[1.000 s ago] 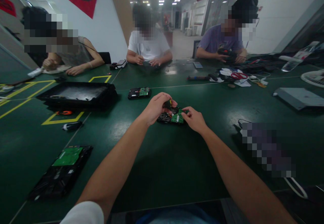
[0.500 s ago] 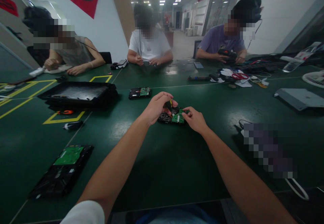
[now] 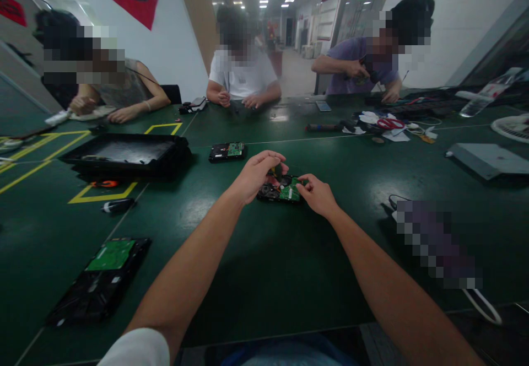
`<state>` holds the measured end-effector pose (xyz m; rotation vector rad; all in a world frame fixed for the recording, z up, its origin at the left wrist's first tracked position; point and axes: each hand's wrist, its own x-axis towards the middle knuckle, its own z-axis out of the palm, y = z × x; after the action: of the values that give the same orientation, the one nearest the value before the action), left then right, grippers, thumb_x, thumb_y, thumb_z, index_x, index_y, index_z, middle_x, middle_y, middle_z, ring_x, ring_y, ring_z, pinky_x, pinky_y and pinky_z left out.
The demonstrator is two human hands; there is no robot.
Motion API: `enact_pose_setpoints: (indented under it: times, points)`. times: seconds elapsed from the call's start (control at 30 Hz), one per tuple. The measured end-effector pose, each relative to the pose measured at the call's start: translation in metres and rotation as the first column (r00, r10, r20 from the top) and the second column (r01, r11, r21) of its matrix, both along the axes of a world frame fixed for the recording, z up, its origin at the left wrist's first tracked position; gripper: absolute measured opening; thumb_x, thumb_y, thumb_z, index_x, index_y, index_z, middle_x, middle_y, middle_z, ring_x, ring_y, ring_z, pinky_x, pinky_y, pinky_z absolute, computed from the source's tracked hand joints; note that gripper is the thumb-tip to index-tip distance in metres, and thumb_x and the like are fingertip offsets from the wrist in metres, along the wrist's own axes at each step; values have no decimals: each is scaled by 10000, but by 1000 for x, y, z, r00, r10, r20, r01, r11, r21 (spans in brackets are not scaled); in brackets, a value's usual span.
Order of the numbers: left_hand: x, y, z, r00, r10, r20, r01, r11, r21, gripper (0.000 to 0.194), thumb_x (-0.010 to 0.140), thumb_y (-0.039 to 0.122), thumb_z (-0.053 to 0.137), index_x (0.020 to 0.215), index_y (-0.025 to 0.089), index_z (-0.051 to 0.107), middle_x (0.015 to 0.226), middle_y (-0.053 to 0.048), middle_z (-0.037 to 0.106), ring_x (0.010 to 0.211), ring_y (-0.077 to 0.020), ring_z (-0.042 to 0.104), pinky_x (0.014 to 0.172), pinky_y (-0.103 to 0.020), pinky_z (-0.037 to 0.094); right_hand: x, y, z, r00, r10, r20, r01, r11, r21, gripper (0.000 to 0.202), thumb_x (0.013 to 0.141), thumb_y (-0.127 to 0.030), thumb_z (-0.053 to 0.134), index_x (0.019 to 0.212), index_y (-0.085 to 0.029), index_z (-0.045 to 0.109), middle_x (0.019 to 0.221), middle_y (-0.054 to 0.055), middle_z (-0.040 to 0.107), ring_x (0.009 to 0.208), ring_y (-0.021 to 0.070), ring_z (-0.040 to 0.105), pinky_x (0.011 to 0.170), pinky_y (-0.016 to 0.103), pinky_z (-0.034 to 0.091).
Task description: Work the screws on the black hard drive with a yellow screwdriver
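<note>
A hard drive (image 3: pixel 273 192) with a green circuit board (image 3: pixel 291 190) lies on the table in front of me. Over its left part, my left hand (image 3: pixel 261 174) is closed round a small dark-and-yellow screwdriver (image 3: pixel 278 172), held roughly upright. Its tip is too small to make out. At the drive's right edge, my right hand (image 3: pixel 316 192) pinches the corner by the board between thumb and fingers.
A larger drive (image 3: pixel 99 280) lies at the near left, another hard drive (image 3: pixel 227 151) farther back. Black trays (image 3: pixel 128 159) stand at the left, near a dark tool (image 3: pixel 118 205). To the right are a blurred-out object (image 3: pixel 438 245) and a grey metal box (image 3: pixel 487 159). Three people sit opposite.
The screwdriver has turned slightly in my left hand, showing less yellow. My right hand stays on the drive. Across the table, the person at right has raised one arm with a tool.
</note>
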<state>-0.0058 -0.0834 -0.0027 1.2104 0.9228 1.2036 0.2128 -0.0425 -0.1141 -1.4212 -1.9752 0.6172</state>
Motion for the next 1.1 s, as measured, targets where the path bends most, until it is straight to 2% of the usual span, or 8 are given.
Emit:
enact_pose_setpoints:
  times: [0.2,0.4,0.57,0.77,0.93,1.1]
  points:
    - [2,0,-2,994,-7,106,14,998,-66,185,865,325,672,949,176,602,934,-106,737,870,-212,699,602,-268,526,0,-2,3,1000,5,-7,-5,1000,-15,247,953,-401,621,1149,-258,668,722,-22,697,640,166,618,603,295,384]
    - [-4,4,-2,995,98,2,-98,995,17,165,846,345,677,850,181,697,1049,-77,679,924,-181,618,597,-233,519,0,-1,2,1000,13,-6,-13,999,-39,253,964,-402,608,1163,-254,661,729,-13,702,648,171,624,596,294,385]
    - [-3,2,0,997,64,-42,-62,997,40,180,846,353,669,878,184,722,1043,-87,685,944,-197,625,577,-227,509,1,-1,2,1000,10,-9,-10,999,-32,250,962,-400,613,1158,-253,663,729,-14,700,652,168,623,600,291,383]
    - [-2,3,-2,999,1,33,0,1000,-22,189,873,341,626,947,172,668,920,-97,715,860,-206,672,570,-253,523,1,1,0,1000,18,-19,-19,1000,-12,252,957,-407,622,1152,-255,668,718,-25,697,637,156,615,596,282,373]
    - [-3,4,-4,997,32,69,-32,999,-1,199,881,354,605,909,164,657,968,-102,702,913,-220,671,618,-284,559,1,1,-2,1000,13,-17,-14,1000,-22,259,958,-413,623,1158,-256,669,719,-26,696,647,159,621,595,285,374]
    - [-4,3,-2,998,61,10,-61,997,38,211,862,353,609,834,164,697,1033,-98,659,914,-199,608,596,-252,540,0,1,-1,1000,5,-13,-5,1000,-26,273,966,-416,611,1188,-267,664,716,-34,694,627,155,613,590,285,386]
